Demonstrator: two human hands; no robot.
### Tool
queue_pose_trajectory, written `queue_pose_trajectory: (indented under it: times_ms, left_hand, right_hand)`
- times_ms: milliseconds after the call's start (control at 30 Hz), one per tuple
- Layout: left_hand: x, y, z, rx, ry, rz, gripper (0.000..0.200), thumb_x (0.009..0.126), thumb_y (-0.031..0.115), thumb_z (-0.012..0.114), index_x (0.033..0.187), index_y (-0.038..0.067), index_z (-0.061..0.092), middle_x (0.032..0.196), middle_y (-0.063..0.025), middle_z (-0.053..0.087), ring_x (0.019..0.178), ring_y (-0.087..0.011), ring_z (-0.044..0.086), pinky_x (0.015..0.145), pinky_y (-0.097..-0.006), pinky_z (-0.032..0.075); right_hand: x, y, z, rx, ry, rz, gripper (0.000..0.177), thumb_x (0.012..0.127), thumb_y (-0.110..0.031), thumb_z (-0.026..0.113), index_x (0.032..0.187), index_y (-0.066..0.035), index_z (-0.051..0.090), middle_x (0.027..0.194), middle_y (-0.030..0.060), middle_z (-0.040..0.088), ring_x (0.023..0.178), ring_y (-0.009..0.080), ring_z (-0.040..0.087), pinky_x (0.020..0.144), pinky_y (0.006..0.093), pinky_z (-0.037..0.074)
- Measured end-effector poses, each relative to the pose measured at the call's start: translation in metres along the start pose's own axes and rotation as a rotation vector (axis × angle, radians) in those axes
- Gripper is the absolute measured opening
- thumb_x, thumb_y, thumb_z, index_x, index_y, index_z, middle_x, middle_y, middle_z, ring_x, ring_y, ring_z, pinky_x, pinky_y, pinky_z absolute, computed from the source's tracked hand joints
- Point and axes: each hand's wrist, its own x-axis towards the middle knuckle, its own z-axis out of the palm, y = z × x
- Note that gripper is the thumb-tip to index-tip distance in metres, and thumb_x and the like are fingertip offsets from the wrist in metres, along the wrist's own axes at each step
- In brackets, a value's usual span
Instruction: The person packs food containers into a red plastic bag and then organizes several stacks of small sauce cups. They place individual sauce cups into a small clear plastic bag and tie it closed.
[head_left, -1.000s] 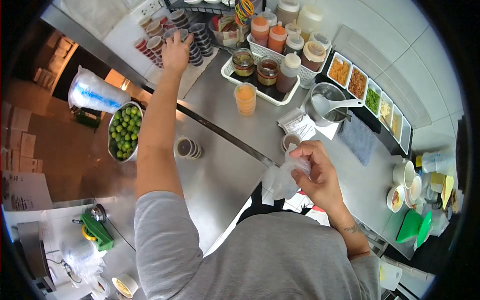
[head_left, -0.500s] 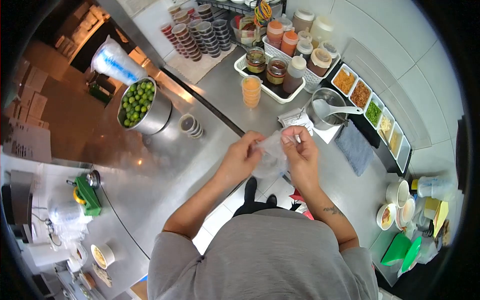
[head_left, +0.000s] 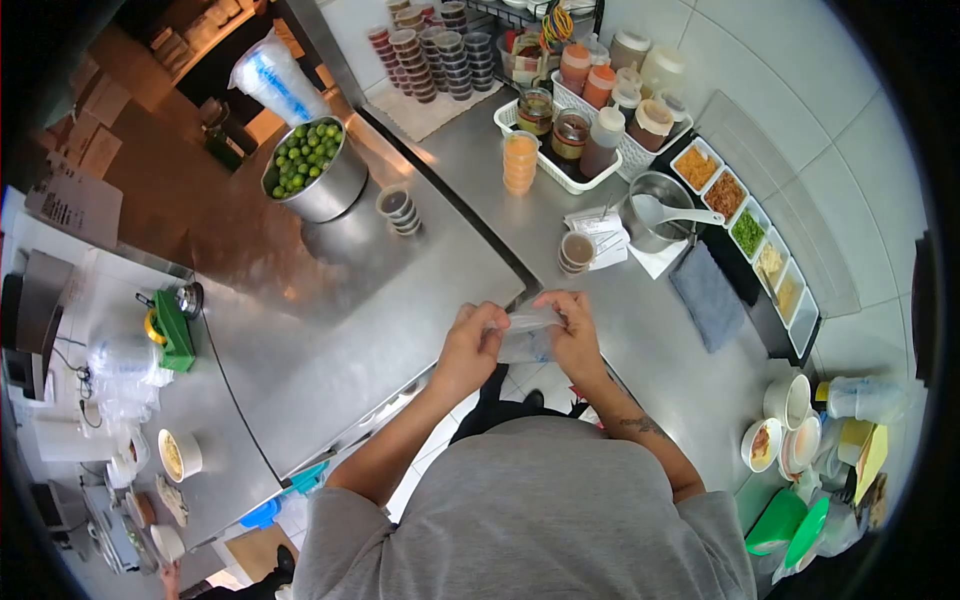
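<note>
Left hand [head_left: 468, 345] and right hand [head_left: 574, 330] fingers pinch, seemingly, a clear plastic bag [head_left: 525, 335]

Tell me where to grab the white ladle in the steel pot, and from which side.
Take the ladle by its long handle, coming from the right: the handle lies across the pot's rim and juts out on that side, while its bowl sits down inside.

A brushed stainless-steel worktop [head_left: 400, 300] spreads under and beyond the left hand [head_left: 468, 345], with soft glare on it. It meets a second steel counter [head_left: 645, 345] at a dark seam just past the right hand [head_left: 575, 335]. Large white wall tiles [head_left: 800, 90] rise far right of that hand. White floor tiles [head_left: 548, 378] show between the forearms.
</note>
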Motion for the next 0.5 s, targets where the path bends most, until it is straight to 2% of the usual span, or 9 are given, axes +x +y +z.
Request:
queue_pose_trajectory:
  times_ms: [67,167,200,267,300,333,367,433,500]
  left_hand:
    - [-0.008,0.026,0.003,0.46,0.319,0.385,0.019,0.076,-0.01,0.051,0.09,0.003,0.053,0.089,-0.01,0.056,0.084,-0.0239,0.057,0.072,-0.0292,0.044]
    - [-0.018,0.038,0.011,0.236,0.129,0.599,0.018,0.074,-0.008,0.053,0.09,0.0,0.053,0.089,-0.0153,0.055,0.088,-0.0322,0.055,0.073,-0.0369,0.046]
    - [-0.02,0.033,0.02,0.348,0.013,0.556,0.015,0.075,-0.001,0.056,0.09,-0.002,0.055,0.088,-0.0185,0.06,0.086,-0.0334,0.059,0.072,-0.0415,0.048]
    - [-0.017,0.012,0.036,0.549,-0.282,0.183,0.015,0.075,0.003,0.057,0.089,-0.002,0.057,0.086,-0.0212,0.062,0.083,-0.0352,0.062,0.071,-0.0428,0.05]
    - [-0.014,-0.001,0.041,0.642,-0.427,-0.005,0.015,0.075,0.005,0.058,0.089,-0.002,0.058,0.085,-0.0225,0.063,0.081,-0.0361,0.063,0.07,-0.0434,0.05]
    - [-0.012,-0.005,0.041,0.629,-0.427,0.022,0.02,0.077,0.008,0.057,0.094,-0.001,0.059,0.082,-0.0241,0.065,0.077,-0.0374,0.065,0.067,-0.0458,0.051]
    - [-0.01,-0.008,0.041,0.645,-0.528,0.038,0.02,0.078,0.008,0.057,0.096,0.0,0.059,0.082,-0.0226,0.065,0.076,-0.0353,0.065,0.066,-0.0441,0.051]
    - [0.001,-0.008,0.039,0.671,-0.727,0.076,0.021,0.08,0.007,0.056,0.1,0.0,0.057,0.081,-0.0196,0.065,0.073,-0.0312,0.065,0.064,-0.0407,0.051]
    - [0.025,-0.009,0.027,0.101,-0.642,0.108,0.022,0.081,0.008,0.057,0.102,0.0,0.056,0.078,-0.0144,0.064,0.069,-0.027,0.064,0.063,-0.0361,0.051]
  right_hand:
    - [-0.007,0.0,0.004,-0.037,-0.019,0.071,0.036,0.069,0.006,0.042,0.098,-0.006,0.061,0.093,0.0116,0.045,0.086,0.0244,0.049,0.076,0.0323,0.042]
    - [-0.007,-0.004,0.007,-0.039,-0.046,0.107,0.032,0.073,0.003,0.044,0.1,-0.006,0.06,0.089,0.0085,0.049,0.082,0.0201,0.049,0.074,0.0298,0.042]
    - [-0.004,-0.008,0.005,0.163,-0.122,0.258,0.03,0.075,0.002,0.045,0.1,-0.006,0.06,0.088,0.0071,0.05,0.081,0.0182,0.05,0.074,0.0287,0.042]
    - [0.001,-0.019,-0.004,0.564,-0.274,0.561,0.026,0.078,-0.001,0.047,0.101,-0.007,0.059,0.086,0.0043,0.053,0.08,0.0145,0.05,0.073,0.0266,0.041]
    - [-0.003,-0.019,-0.004,0.527,-0.308,0.507,0.026,0.079,-0.001,0.047,0.101,-0.007,0.059,0.083,0.0016,0.052,0.076,0.0111,0.048,0.069,0.0241,0.039]
    - [-0.009,-0.019,-0.003,0.493,-0.338,0.452,0.025,0.079,-0.001,0.048,0.101,-0.008,0.058,0.081,-0.0011,0.051,0.073,0.0078,0.046,0.065,0.0216,0.038]
    - [-0.014,-0.019,-0.002,0.463,-0.36,0.395,0.025,0.08,-0.001,0.048,0.101,-0.008,0.058,0.078,-0.0038,0.049,0.07,0.0045,0.044,0.062,0.0191,0.036]
    - [-0.021,-0.017,-0.01,0.48,-0.317,0.421,0.021,0.083,-0.004,0.048,0.101,-0.006,0.057,0.084,-0.0007,0.053,0.077,0.0083,0.047,0.066,0.0221,0.039]
    - [-0.017,-0.009,-0.026,0.459,-0.24,0.442,0.019,0.085,-0.005,0.047,0.101,-0.005,0.056,0.087,0.0008,0.054,0.08,0.0099,0.049,0.069,0.0233,0.04]
